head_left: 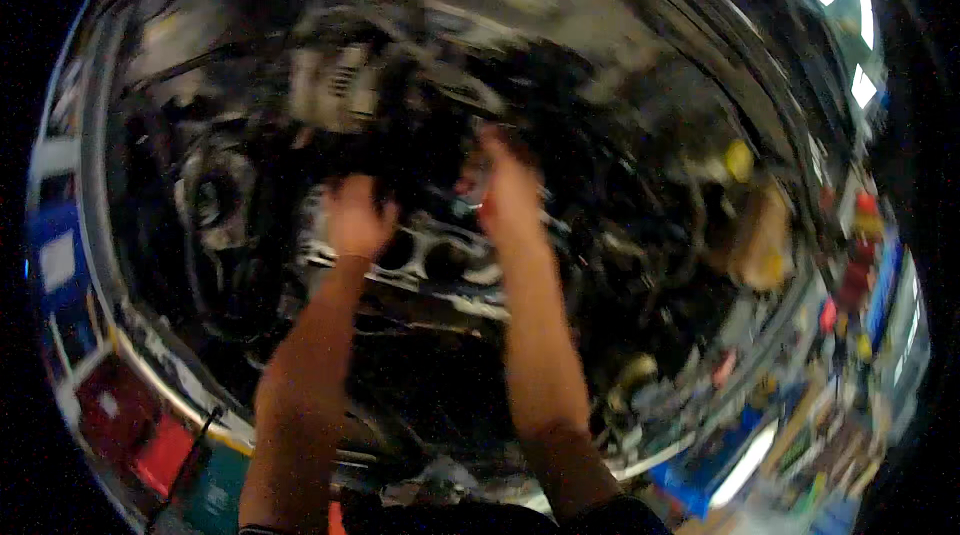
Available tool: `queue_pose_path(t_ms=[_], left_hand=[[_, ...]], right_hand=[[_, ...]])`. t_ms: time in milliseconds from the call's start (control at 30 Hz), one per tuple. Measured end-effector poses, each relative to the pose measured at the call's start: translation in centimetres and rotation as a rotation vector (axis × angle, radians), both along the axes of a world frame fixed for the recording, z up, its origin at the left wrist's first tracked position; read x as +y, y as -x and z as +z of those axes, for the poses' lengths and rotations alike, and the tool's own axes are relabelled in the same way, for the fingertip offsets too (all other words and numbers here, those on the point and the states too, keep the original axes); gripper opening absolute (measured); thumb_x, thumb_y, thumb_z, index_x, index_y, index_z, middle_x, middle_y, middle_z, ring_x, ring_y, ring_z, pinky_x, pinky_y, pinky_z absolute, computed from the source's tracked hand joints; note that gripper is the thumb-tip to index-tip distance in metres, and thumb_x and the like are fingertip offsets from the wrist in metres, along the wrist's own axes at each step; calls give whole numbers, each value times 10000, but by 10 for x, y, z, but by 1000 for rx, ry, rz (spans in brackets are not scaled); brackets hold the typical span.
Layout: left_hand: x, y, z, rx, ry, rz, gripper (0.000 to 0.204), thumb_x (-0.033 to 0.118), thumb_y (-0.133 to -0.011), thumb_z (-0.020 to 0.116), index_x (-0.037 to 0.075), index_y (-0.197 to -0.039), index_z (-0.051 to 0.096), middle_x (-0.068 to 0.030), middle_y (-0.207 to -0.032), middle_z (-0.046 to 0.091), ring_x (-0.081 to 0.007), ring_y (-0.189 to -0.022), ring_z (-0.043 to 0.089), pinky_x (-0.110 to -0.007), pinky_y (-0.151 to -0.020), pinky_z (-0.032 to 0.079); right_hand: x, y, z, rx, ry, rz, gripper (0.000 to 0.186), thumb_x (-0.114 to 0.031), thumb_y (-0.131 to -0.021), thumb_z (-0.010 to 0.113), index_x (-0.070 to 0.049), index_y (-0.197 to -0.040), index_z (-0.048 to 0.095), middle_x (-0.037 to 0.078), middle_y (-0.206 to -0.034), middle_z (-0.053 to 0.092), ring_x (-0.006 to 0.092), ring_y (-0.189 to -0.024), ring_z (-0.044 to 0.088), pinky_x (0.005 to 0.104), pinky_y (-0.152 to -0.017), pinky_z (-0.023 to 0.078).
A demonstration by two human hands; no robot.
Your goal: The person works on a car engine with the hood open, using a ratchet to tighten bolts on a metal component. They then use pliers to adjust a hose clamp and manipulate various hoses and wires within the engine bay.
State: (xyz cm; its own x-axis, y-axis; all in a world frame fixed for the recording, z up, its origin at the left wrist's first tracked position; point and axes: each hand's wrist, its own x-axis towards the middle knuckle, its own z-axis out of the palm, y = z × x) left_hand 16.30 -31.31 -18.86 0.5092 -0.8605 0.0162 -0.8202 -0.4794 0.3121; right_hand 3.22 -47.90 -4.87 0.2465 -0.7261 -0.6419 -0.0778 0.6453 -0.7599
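Note:
Both my arms reach down into a car's engine bay, and the picture is smeared by motion. My left hand (360,220) is over the left end of an engine block (415,280) with round open cylinder bores. Its fingertips blur into the dark parts beyond, so their grip does not show. My right hand (512,197) is over the block's right end, fingers pointing away from me. Beside its fingers is a small pale and reddish thing (470,183), which the hand seems closed around; its kind is too blurred to name.
A light ribbed metal part (335,85) stands beyond my left hand. Hoses and dark parts crowd both sides. At right are a tan reservoir (760,235) and a yellow cap (738,161). Tools and coloured items lie outside the bay, lower right; a red box (165,453) is lower left.

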Motion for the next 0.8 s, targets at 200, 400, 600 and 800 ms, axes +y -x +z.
queue_pose_path(t_ms=[200, 400, 600, 800], left_hand=[[2, -18, -3, -151, -105, 38, 607, 445, -999, 538, -34, -1371, 568, -227, -1400, 593, -393, -1347, 507, -548, -1233, 227], [-4, -21, -13, -241, -72, -16, 613, 452, -998, 540, -29, -1377, 565, -210, -1414, 587, -392, -1335, 512, -533, -1226, 247], [-14, 9, 20, 66, -70, 161, 538, 410, -904, 682, 66, -1312, 611, -182, -1307, 636, -436, -1265, 532, -555, -1125, 387], [-11, -10, 26, -154, -56, -27, 568, 411, -986, 497, -52, -1303, 584, -241, -1350, 609, -355, -1313, 532, -531, -1248, 205]], right_hand=[[129, 113, 128, 214, 502, 143, 299, -172, -1036, 563, 23, -1262, 577, 218, -926, 649, 336, -820, 633, 407, -775, 514], [236, 320, 195, 653, 519, -30, 396, -105, -956, 664, 20, -1323, 584, 186, -1151, 682, 295, -947, 671, 417, -829, 535], [229, 519, 118, 1144, 962, -57, 366, -63, -989, 668, -21, -1347, 604, 91, -1150, 648, 155, -959, 626, 325, -796, 534], [180, 508, 71, 1429, 848, -39, 367, -174, -926, 725, -29, -1255, 655, 207, -1083, 627, 417, -1005, 619, 479, -892, 506]])
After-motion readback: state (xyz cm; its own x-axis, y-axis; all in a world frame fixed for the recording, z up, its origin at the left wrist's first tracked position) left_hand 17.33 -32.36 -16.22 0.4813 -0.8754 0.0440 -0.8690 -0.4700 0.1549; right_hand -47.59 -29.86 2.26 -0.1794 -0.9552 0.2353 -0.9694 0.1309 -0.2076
